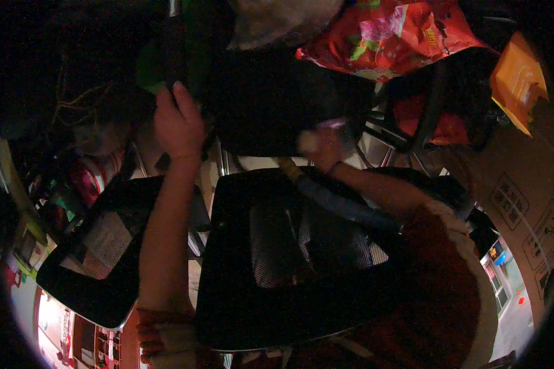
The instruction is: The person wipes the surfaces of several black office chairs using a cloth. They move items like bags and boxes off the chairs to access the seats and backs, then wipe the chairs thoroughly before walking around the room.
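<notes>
The picture is very dark. My left hand [180, 122] reaches up at the upper left, its fingers at a dark upright object beside a dim green sheet-like thing [152, 69]; whether it grips anything is unclear. Blurred, my right hand [321, 145] is right of the middle, its fingers bent near the edge of a black surface; what it holds, if anything, cannot be made out. Below the hands stands a black mesh-backed chair [226, 304]. A blue and yellow tube-like thing [328, 196] slants beneath my right forearm.
A red printed plastic bag [388, 41] lies at the top right, near an orange packet [517, 83]. A large cardboard box [503, 166] stands at the right. Another mesh-backed chair [87, 295] is at the lower left. Behind it are a red and white object [90, 177] and tangled cords [76, 104].
</notes>
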Available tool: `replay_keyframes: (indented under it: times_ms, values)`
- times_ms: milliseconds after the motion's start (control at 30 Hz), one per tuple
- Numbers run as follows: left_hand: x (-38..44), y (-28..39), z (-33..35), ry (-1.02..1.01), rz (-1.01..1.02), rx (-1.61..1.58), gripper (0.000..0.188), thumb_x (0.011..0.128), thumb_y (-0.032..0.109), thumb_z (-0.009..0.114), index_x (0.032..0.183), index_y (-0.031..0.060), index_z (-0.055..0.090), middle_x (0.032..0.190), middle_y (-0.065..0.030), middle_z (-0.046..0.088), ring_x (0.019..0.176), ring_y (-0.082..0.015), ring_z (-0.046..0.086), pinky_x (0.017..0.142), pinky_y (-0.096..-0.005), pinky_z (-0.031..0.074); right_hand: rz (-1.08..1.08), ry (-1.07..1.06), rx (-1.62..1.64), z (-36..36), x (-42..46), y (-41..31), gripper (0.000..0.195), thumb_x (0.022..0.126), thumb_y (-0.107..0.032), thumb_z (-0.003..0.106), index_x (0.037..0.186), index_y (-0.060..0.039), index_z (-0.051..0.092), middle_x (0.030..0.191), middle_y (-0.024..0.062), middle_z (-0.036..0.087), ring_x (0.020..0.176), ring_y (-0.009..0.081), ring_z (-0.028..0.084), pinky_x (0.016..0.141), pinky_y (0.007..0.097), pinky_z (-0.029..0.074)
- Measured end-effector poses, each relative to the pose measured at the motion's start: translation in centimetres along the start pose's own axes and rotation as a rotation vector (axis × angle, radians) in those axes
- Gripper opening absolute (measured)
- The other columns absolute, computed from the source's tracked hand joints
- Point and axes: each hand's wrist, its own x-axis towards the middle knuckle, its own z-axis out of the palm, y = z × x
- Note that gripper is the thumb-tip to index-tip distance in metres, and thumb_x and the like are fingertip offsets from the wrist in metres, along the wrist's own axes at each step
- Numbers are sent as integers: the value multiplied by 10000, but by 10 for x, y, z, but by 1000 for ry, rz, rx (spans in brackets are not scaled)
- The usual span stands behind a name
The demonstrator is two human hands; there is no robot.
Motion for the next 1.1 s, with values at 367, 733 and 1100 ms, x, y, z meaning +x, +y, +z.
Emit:
replay_keyframes:
  times_ms: [367, 733, 1100]
  values:
    - [5, -15, 8, 61, 123, 51, 416, 970, 410, 426, 1054, 30, 572, 941, -258, 647, 855, -463, 610, 684, -514, 478, -762, -153, 113, -63, 17, 34, 580, 879, -179, 577, 1419, -135, 368, 1440, 134, 397, 1212, 310, 485, 947, 469, 450]
    - [4, -7, 5, 33, 85, 53, 424, 972, 426, 409, 1076, 43, 558, 882, -248, 654, 797, -467, 615, 661, -532, 477, -56, -649, -324, -37, 41, 20, 301, 849, -337, 616, 1040, -104, 636, 943, 120, 661, 835, 267, 644, 763, 385, 530]
    - [-3, -8, 2, -49, -109, -181, 381, 990, 330, 370, 991, 15, 585, 856, -282, 628, 792, -474, 598, 644, -547, 463, -897, 597, 90, -202, 142, -294, 553, 734, -245, 710, 1239, -93, 547, 1274, 159, 534, 1233, 358, 449, 1015, 460, 407]
